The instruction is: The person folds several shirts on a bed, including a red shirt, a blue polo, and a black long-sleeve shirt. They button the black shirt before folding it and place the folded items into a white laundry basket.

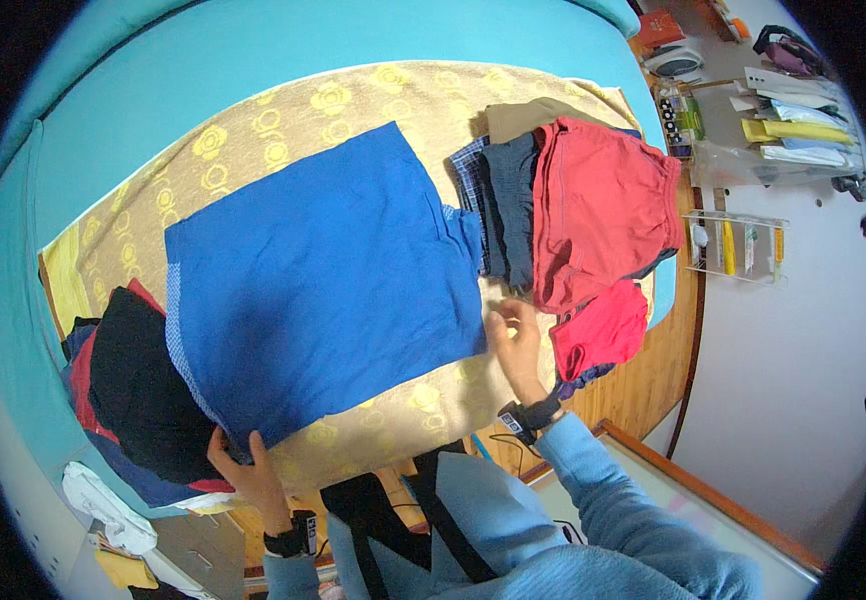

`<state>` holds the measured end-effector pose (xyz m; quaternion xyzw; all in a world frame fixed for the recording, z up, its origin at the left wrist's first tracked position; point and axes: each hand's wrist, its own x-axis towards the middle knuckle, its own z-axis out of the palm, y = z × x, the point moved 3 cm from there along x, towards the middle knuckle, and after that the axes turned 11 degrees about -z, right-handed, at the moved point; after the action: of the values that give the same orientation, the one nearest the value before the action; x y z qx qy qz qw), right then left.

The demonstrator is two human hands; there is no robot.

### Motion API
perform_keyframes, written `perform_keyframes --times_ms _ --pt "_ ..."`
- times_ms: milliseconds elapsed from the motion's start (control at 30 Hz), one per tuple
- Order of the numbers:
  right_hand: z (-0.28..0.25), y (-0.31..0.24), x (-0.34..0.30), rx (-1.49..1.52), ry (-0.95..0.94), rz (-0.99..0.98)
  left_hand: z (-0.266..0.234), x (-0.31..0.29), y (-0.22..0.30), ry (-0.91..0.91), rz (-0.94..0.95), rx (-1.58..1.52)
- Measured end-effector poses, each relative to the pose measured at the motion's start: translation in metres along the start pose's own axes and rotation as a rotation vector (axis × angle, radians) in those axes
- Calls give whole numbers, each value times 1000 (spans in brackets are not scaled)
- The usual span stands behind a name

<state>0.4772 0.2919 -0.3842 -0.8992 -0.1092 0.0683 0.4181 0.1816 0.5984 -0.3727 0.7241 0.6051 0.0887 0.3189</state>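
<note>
A blue garment (323, 270) with a checked strip along its left side lies spread flat in front of me; its exact kind is unclear. At its lower left corner, my left hand (251, 478) touches the cloth with thumb and forefinger apart. My right hand (518, 345) hovers beside the lower right corner, its fingers loosely bent and apart, with nothing visible in them. Just beyond that hand is a pile of folded clothes, with red shorts (603, 215) on top and dark folded garments (510, 210) at its left. A smaller bright pink garment (603, 335) lies at the near side.
Beneath the clothes is a beige blanket with yellow flowers (273, 125), over a turquoise sofa or bed (353, 40). A heap of black and red clothes (143, 390) sits at the left. Right of the bed, a wire rack (738, 245) and packets (803, 125) stand out against the pale surface.
</note>
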Motion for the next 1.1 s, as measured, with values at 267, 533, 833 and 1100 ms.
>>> perform_keyframes --times_ms 267,533,833,1100 --pt "16 49 11 252 -269 432 14 23 8 -124 -202 -41" --pt "35 15 36 254 -474 379 23 43 14 -401 -217 -126" --pt "6 -52 43 693 -516 399 -23 37 51 -619 -421 -763" --pt "-47 -198 183 811 -365 1 -102 134 201 -661 -178 -987"
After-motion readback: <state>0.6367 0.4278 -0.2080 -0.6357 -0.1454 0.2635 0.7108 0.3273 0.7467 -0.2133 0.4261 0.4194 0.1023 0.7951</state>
